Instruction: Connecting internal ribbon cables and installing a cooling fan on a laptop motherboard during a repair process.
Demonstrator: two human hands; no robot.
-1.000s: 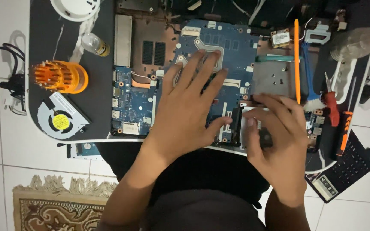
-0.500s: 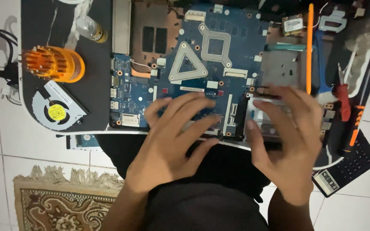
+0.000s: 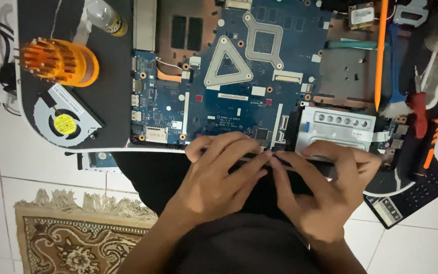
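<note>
Both your hands, left hand (image 3: 214, 177) and right hand (image 3: 325, 187), had fingers pinching the thin dark strip (image 3: 300, 163), lying left-right along the motherboard (image 3: 229, 86) near edge.

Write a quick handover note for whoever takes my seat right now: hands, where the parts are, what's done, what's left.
Left hand and right hand: fingertips meet on a thin dark strip at the near edge of the blue motherboard.
Silver drive caddy sits right of the board.
Done: fan is out, lying left beside the orange bit holder.
Left: board still seated in its base.
</note>
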